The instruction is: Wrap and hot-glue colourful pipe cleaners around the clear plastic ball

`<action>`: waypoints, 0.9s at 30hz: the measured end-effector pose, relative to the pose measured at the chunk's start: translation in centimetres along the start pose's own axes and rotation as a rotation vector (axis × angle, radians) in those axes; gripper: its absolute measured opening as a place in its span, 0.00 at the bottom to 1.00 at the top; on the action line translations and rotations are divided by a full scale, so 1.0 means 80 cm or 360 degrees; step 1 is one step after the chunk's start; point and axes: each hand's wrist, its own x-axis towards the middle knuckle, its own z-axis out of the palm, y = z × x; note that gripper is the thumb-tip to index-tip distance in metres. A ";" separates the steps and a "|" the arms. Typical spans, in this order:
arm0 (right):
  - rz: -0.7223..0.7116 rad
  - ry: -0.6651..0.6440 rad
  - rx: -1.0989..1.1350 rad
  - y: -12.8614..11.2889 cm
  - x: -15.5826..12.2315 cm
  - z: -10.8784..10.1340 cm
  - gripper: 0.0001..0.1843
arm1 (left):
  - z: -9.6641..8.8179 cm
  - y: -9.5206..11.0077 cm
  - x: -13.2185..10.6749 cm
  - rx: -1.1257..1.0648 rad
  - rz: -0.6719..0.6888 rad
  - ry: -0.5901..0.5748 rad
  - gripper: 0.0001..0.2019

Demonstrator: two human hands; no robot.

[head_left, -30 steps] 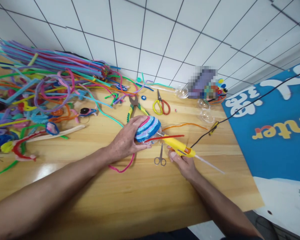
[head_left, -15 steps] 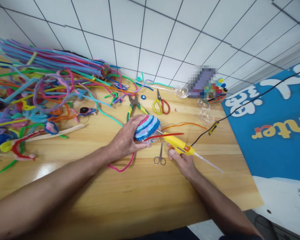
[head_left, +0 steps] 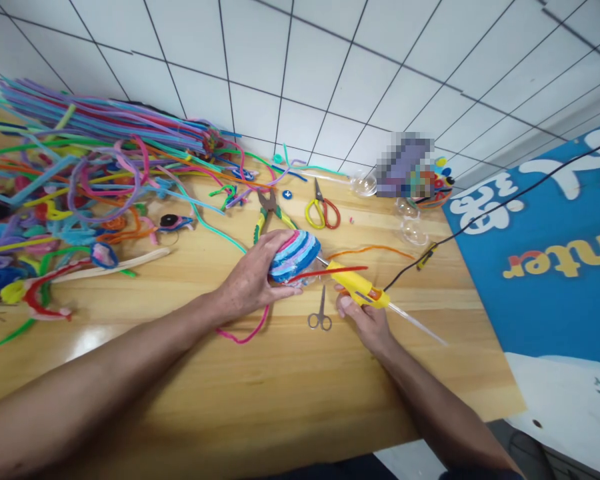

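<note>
My left hand (head_left: 253, 280) is closed around a ball (head_left: 296, 255) wrapped in blue, pink and white pipe cleaners, holding it on the wooden table (head_left: 260, 373). A loose red pipe cleaner (head_left: 330, 272) runs from the ball's lower side to the right. My right hand (head_left: 364, 321) grips a yellow glue gun (head_left: 356, 285) whose nozzle points at the ball. A clear glue stick (head_left: 420, 325) sticks out of the gun's back, and its black cord (head_left: 480, 220) runs off to the upper right.
Small silver scissors (head_left: 321, 313) lie just below the ball. Pliers (head_left: 267, 210) and yellow-and-red scissors (head_left: 323, 210) lie behind it. A heap of coloured pipe cleaners (head_left: 80, 173) fills the left. Clear plastic half-spheres (head_left: 413, 230) sit at right, near a blue board (head_left: 545, 267).
The glue gun's rear and my right hand have shifted slightly up and left. The ball and my left hand have barely moved.
</note>
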 end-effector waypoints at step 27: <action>0.0045 0.0004 0.0076 -0.003 -0.001 0.003 0.24 | -0.001 0.000 0.000 0.0037 -0.0043 -0.0044 0.53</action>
